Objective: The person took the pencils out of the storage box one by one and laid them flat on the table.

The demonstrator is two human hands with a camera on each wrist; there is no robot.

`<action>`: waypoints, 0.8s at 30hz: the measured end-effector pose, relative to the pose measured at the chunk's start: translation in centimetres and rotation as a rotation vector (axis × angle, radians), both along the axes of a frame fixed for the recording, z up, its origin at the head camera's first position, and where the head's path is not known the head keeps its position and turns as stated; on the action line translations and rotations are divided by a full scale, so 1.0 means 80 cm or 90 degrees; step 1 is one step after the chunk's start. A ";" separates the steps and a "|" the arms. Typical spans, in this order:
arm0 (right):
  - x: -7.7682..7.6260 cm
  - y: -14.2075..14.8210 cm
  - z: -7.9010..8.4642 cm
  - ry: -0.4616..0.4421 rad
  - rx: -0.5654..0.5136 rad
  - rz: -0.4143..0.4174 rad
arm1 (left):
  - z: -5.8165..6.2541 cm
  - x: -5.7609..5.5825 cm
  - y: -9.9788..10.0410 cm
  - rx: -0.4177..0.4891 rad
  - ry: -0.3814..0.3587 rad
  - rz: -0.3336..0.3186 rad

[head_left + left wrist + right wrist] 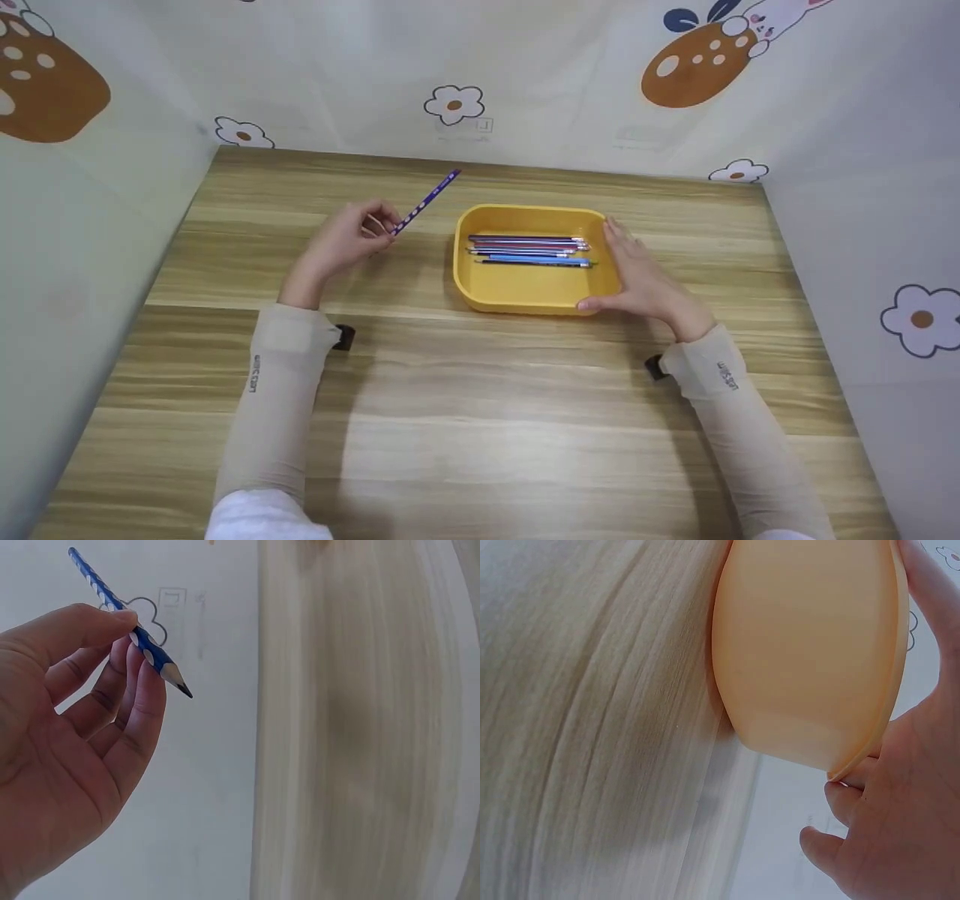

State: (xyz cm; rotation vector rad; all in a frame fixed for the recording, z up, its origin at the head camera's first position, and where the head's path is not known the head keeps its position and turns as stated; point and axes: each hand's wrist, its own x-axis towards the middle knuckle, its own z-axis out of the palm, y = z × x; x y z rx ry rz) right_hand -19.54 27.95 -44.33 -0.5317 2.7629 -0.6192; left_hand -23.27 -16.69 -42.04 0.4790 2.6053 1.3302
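My left hand (346, 238) pinches a blue-purple pencil with pale dots (424, 203) between thumb and fingers, to the left of a yellow bin (480, 300). In the left wrist view, the sharpened dark tip of this pencil (150, 649) points down and right, past the fingertips. My right hand (645, 283) holds the bin's right end, thumb at the near corner and fingers along the far right side. Several pencils (525, 259) lie side by side inside the bin. From the right wrist, the bin's outer wall (806, 645) hides its contents.
The bin stands on a wood-grain table (480, 420), towards its back edge. A pale printed curtain (555, 90) with flowers and rabbits rises behind the table and along both sides. Small black devices (344, 337) sit at both sleeve cuffs.
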 end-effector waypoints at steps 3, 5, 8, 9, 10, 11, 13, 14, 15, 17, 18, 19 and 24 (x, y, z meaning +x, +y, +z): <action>-0.001 0.000 -0.001 -0.001 0.000 0.000 | -0.005 -0.002 -0.005 -0.009 -0.008 0.010; -0.001 0.001 -0.001 -0.001 0.000 0.000 | -0.009 -0.003 -0.008 -0.014 -0.010 0.015; -0.001 0.002 -0.002 -0.003 -0.005 0.001 | -0.013 -0.004 -0.013 -0.023 -0.010 0.021; -0.002 0.002 -0.002 -0.004 -0.007 0.004 | -0.015 -0.004 -0.014 -0.031 -0.011 0.024; -0.001 0.003 -0.002 -0.004 -0.007 0.005 | -0.017 -0.005 -0.015 -0.040 -0.011 0.027; -0.001 0.003 -0.002 -0.004 -0.010 0.007 | -0.019 -0.006 -0.016 -0.052 -0.011 0.029; -0.001 0.003 -0.003 -0.003 -0.009 0.010 | -0.023 -0.007 -0.019 -0.077 -0.011 0.033; -0.001 0.003 -0.003 -0.002 -0.009 0.011 | -0.025 -0.007 -0.020 -0.090 -0.013 0.036; -0.001 0.003 -0.003 -0.001 -0.009 0.010 | -0.028 -0.008 -0.021 -0.101 -0.011 0.038; -0.001 0.003 -0.003 0.000 -0.007 0.008 | -0.032 -0.010 -0.023 -0.120 -0.008 0.041; -0.001 0.003 -0.003 0.000 -0.005 0.006 | -0.035 -0.011 -0.024 -0.128 -0.007 0.042; -0.001 0.003 -0.003 0.000 -0.005 0.006 | -0.037 -0.012 -0.025 -0.138 -0.006 0.043; 0.000 0.002 -0.002 -0.001 -0.004 0.005 | -0.043 -0.016 -0.027 -0.191 -0.011 0.044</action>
